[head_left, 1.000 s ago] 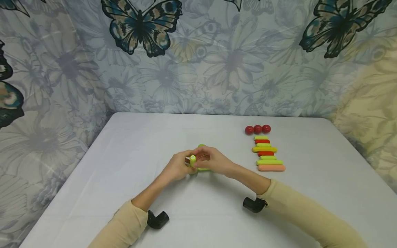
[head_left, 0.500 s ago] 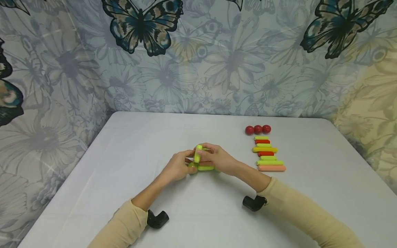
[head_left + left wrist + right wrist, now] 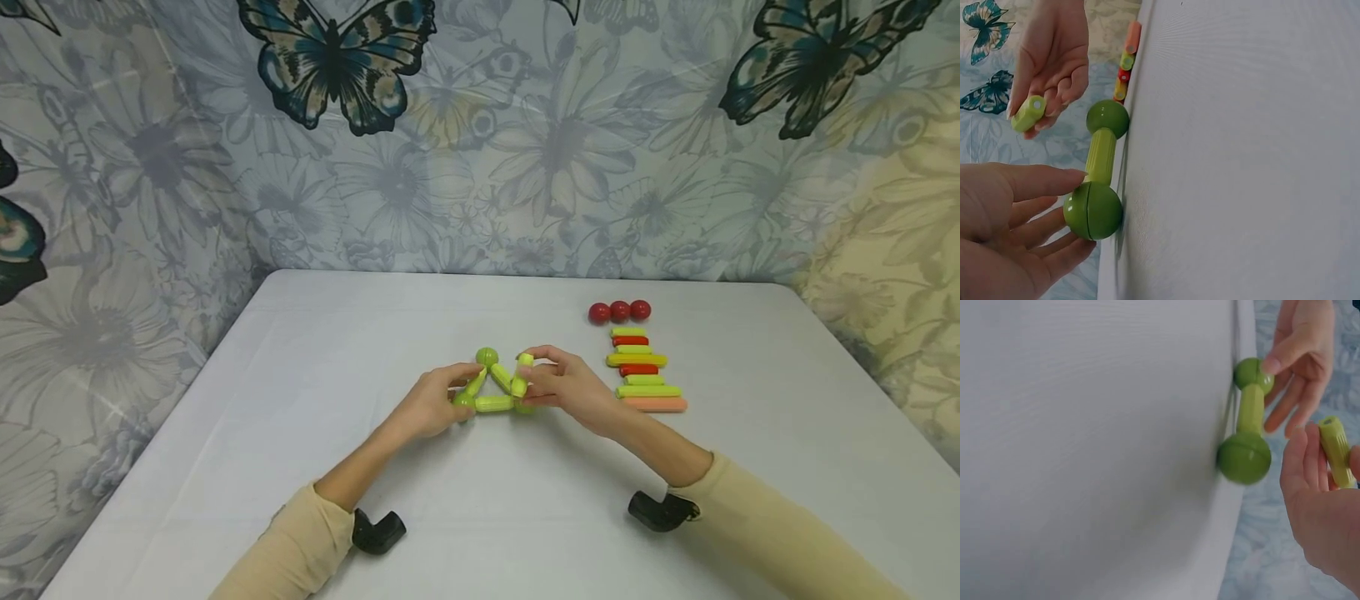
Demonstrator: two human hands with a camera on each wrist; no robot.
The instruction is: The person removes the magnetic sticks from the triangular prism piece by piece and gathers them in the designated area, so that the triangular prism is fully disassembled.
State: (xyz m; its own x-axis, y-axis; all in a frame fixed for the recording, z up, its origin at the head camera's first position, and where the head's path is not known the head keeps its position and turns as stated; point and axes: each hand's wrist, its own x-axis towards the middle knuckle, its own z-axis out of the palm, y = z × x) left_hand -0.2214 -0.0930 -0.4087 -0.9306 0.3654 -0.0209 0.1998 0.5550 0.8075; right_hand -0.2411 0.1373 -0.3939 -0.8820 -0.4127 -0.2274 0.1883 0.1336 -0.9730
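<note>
On the white table, green balls and lime rods form a triangle, with balls at the far [image 3: 487, 357], left [image 3: 465, 403] and right corners. A lime rod [image 3: 494, 405] makes the near side. My left hand [image 3: 433, 402] holds the left ball between thumb and fingers, as the left wrist view shows with the ball [image 3: 1093, 211] up close. My right hand [image 3: 577, 387] pinches a loose lime rod [image 3: 522, 377] by its sides, tilted above the right corner ball. The right wrist view shows a gap between this rod [image 3: 1335, 450] and the right ball [image 3: 1244, 457].
Three red balls [image 3: 619, 312] stand in a row at the back right. Below them lies a column of rods: lime, red, yellow [image 3: 636, 360] and a salmon one [image 3: 655, 405] nearest. A patterned curtain [image 3: 480, 183] hangs behind the table's far edge.
My right hand has moved right with the lime rod, from above the left corner to above the right corner. The left hand stays at the left ball. More of the triangle shows.
</note>
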